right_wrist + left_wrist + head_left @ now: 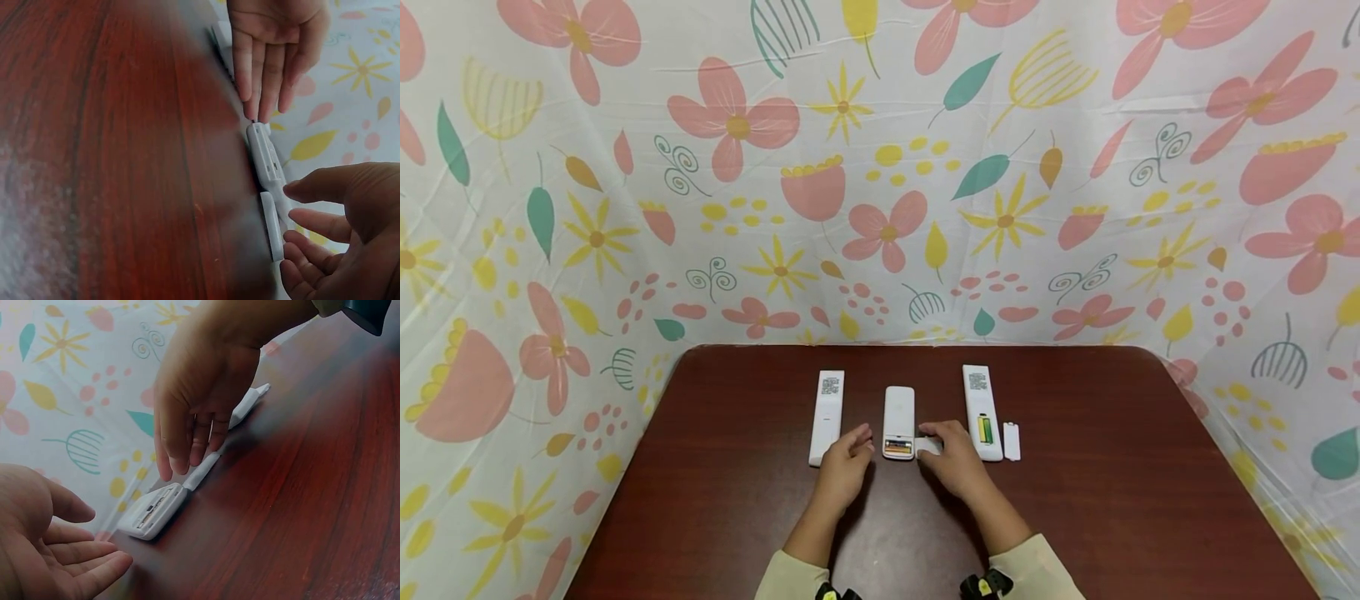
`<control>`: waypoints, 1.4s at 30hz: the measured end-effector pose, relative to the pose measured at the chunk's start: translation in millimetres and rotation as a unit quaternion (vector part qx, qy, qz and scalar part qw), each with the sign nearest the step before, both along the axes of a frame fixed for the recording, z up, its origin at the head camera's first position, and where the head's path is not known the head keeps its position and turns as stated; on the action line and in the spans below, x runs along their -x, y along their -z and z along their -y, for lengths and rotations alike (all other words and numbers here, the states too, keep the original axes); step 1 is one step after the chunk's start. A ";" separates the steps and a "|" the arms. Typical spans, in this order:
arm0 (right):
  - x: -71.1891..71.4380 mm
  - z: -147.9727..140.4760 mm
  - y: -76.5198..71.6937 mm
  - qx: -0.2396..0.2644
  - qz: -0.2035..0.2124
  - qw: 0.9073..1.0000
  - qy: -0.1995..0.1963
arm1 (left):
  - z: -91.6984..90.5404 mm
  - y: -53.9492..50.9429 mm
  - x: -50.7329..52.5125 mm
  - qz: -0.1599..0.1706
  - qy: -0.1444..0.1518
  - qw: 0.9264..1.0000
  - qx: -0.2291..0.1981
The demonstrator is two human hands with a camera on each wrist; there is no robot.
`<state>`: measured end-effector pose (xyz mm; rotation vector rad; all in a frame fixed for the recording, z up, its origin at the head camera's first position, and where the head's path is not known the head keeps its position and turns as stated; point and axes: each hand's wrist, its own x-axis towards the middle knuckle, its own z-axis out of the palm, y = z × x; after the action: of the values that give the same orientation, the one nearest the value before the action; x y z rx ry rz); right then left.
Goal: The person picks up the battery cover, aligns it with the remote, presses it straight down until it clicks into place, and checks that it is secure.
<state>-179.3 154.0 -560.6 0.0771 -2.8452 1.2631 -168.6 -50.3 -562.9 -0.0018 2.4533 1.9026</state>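
Observation:
A white remote (899, 410) lies face down at the middle of the table, its battery bay open with batteries (898, 447) inside. Its small white cover (928, 446) lies against its right side. Over that cover hovers my right hand (958, 462), fingers slightly bent and holding nothing that shows; the left wrist view has this hand (203, 394) above the cover (201, 471). My left hand (844, 473) is between the middle remote and the left white remote (827, 417), its fingers loosely extended and empty. In the right wrist view the left hand (275, 56) points at the middle remote (265, 156).
Right of the right hand lies another white remote (977, 392) with green and yellow batteries (985, 428) showing, and a loose white cover (1012, 442) beside it. A floral cloth (880, 167) hangs behind the brown table (730, 500) and at its sides.

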 end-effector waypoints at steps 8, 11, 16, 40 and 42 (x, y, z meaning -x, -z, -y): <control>1.1 1.3 3.6 -0.060 -0.002 0.998 -0.003 | -2.3 3.5 -1.3 0.005 0.010 1.000 -0.002; 2.3 2.0 6.4 -0.079 -0.013 0.997 -0.006 | -3.2 3.4 -1.6 0.005 0.011 1.000 -0.002; 2.7 2.5 6.4 -0.102 -0.029 0.994 -0.010 | -4.9 4.2 -0.8 0.006 0.015 1.000 -0.004; 4.6 5.6 7.7 -0.103 -0.031 0.994 0.001 | -13.5 6.4 5.5 0.033 0.018 0.994 -0.101; 4.9 5.4 7.7 -0.101 -0.031 0.994 0.000 | -13.5 6.7 6.5 0.036 0.016 0.993 -0.114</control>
<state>-184.2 148.5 -568.3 0.1180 -2.9094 0.9509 -175.0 -36.8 -569.5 -0.0224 2.1645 2.1179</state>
